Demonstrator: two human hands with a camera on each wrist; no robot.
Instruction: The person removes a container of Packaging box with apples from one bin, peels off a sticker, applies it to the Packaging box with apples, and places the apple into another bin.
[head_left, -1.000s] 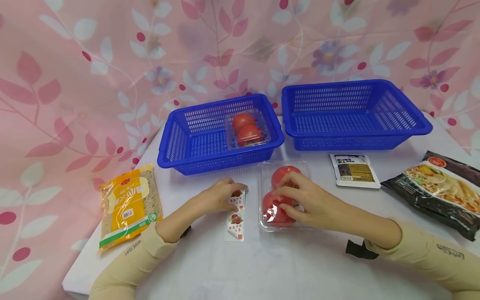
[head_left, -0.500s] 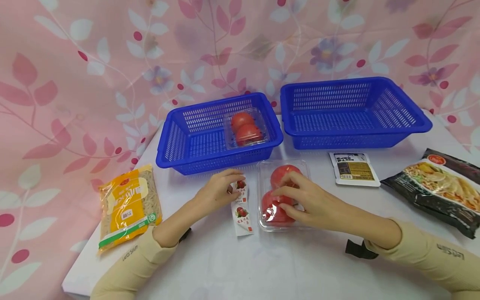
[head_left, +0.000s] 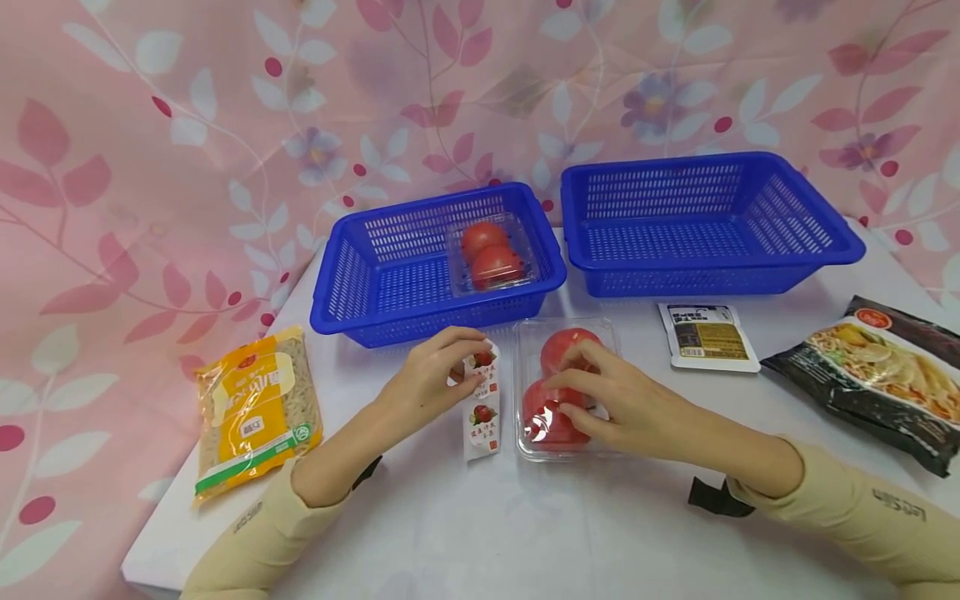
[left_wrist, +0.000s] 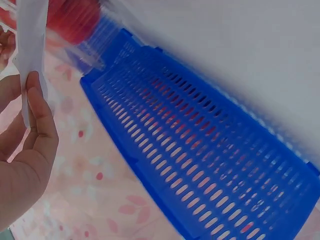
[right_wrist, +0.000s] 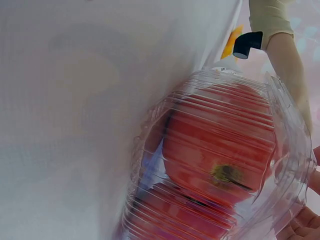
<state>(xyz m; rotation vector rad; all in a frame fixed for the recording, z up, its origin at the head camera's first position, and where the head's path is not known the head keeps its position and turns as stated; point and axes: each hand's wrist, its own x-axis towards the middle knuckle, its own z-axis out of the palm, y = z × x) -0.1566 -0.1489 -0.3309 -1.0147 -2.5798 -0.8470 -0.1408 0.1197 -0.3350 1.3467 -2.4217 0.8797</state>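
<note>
Biggest thing near my hands is the left blue basket [head_left: 390, 275] at the back of the bench [head_left: 525, 533], and the clear tomato box [head_left: 528, 375] sits just in front of it, long axis running away from me. My right hand [head_left: 622, 404] is curled over that box, fingers gripping its top. Just left of it, my left hand [head_left: 431, 375] pinches the top of a white sticker strip [head_left: 482, 400] hanging beside the box.
</note>
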